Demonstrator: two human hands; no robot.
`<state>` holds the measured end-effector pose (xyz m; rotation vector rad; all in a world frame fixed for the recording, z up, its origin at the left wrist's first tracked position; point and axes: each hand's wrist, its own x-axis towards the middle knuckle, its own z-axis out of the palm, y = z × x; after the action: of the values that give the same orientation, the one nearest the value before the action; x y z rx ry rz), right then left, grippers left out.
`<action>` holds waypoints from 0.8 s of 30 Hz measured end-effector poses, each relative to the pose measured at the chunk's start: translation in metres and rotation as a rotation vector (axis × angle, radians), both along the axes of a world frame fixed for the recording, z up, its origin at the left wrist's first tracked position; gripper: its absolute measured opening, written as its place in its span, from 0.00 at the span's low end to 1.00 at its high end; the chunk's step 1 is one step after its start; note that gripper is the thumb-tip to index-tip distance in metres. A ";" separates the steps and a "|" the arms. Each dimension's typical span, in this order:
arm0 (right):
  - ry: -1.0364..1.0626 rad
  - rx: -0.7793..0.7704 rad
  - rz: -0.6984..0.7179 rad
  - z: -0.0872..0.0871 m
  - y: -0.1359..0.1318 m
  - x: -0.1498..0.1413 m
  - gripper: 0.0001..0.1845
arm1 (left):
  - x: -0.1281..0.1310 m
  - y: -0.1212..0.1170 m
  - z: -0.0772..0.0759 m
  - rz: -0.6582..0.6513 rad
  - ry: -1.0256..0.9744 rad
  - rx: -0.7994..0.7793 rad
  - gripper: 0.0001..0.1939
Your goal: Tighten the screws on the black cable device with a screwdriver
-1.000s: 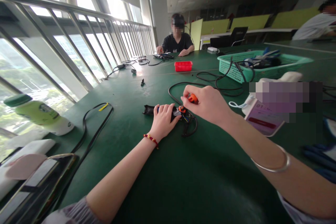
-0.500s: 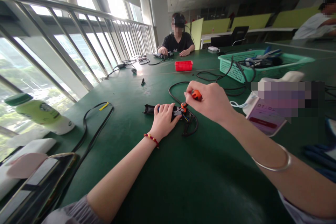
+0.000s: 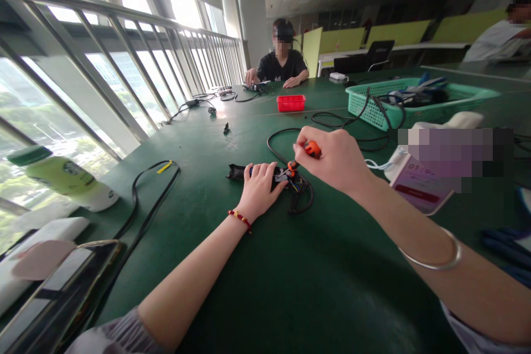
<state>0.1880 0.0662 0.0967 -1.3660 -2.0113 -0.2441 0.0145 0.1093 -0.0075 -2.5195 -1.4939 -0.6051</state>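
My left hand [image 3: 258,188] presses down on a black plug-like part [image 3: 237,172] lying on the green table [image 3: 290,265], fingers closed over it. My right hand [image 3: 332,157] grips an orange-handled screwdriver [image 3: 310,149], its tip pointing down-left into the exposed wires at the part's right end [image 3: 292,180]. A black cable [image 3: 305,199] loops out from the part beneath my right hand.
A phone [image 3: 53,293] lies at the near left beside a green-and-white bottle [image 3: 62,177] and a black strap [image 3: 145,204]. A red tray [image 3: 291,103] and a green basket [image 3: 415,102] with cables sit farther back. A phone [image 3: 418,185] lies at right. Another person sits at the far end.
My right hand has lifted slightly with the screwdriver, tilting it more steeply onto the part. My left hand stays in place.
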 end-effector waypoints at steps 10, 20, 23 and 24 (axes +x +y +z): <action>0.032 0.042 0.007 0.000 -0.002 -0.001 0.12 | 0.000 0.000 0.000 -0.005 -0.015 0.006 0.23; 0.003 -0.024 0.024 0.004 -0.005 -0.001 0.20 | 0.001 0.000 0.000 -0.005 -0.020 0.008 0.23; -0.014 -0.023 0.015 0.005 -0.008 -0.002 0.16 | 0.000 0.000 0.000 -0.005 -0.019 0.010 0.23; -0.005 -0.025 0.022 0.006 -0.008 -0.002 0.12 | 0.000 0.000 0.000 -0.006 -0.019 0.011 0.23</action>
<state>0.1862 0.0577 0.1025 -1.3587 -2.0390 -0.2136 0.0148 0.1092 -0.0073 -2.5183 -1.4855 -0.6382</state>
